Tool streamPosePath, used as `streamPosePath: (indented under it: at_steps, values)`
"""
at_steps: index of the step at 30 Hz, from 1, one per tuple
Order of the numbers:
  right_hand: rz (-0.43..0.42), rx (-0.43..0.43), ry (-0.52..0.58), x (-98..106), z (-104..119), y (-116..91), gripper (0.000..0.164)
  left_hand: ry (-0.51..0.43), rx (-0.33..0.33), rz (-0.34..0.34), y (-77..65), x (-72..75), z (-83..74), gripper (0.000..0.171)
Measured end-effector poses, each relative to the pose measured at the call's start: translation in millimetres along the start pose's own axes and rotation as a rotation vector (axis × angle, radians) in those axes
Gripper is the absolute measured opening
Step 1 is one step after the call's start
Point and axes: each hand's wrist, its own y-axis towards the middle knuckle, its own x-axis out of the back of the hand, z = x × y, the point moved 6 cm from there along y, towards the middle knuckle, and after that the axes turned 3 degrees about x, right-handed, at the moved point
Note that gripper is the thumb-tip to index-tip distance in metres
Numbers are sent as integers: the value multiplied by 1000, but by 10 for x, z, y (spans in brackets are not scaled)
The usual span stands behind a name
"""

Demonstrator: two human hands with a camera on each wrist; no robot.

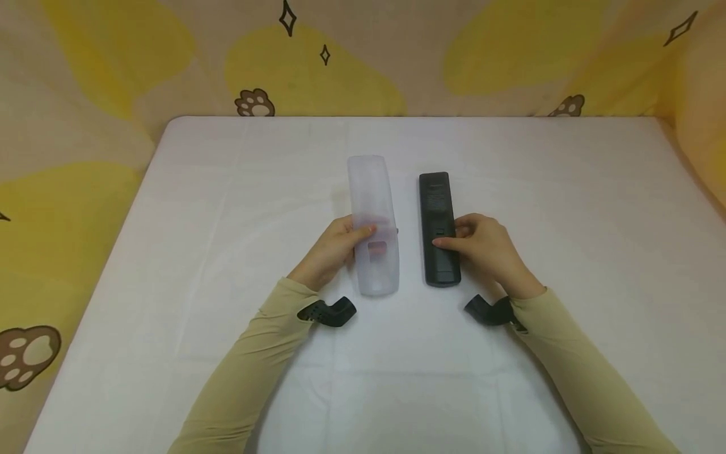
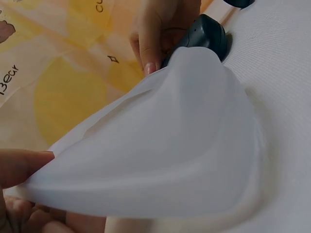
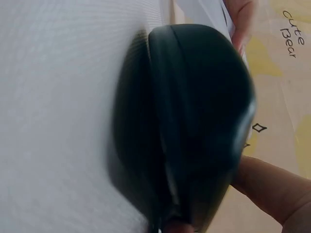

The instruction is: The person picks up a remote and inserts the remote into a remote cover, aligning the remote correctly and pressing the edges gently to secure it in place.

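My left hand (image 1: 334,243) grips a translucent, long remote-control cover (image 1: 371,189), thumb on top and fingers beneath. A small rectangular cutout shows in the cover's lower half. In the left wrist view the cover (image 2: 160,136) fills the middle, its end facing the camera. To its right, my right hand (image 1: 488,246) holds a black remote control (image 1: 437,208) by its right edge, thumb across the upper face. That face carries a label and a battery lid, so its back is up. The right wrist view shows the remote's end (image 3: 204,97) close over the white surface. Cover and remote lie side by side, apart.
A white-covered table (image 1: 227,189) spreads under both hands. Behind and to the sides hangs a yellow and cream cloth (image 1: 363,57) with paw prints and stars. Black wrist cameras (image 1: 329,312) sit at both sleeves.
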Motion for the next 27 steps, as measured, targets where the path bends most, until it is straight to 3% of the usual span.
streamPosePath:
  at_steps: [16,27]
  values:
    - [72,15,372,-48,-120,29,43,-101,-16,31,19,11,9,34]
    - [126,11,543,-82,-121,20,41,-177,-62,-3,19,59,-37,35]
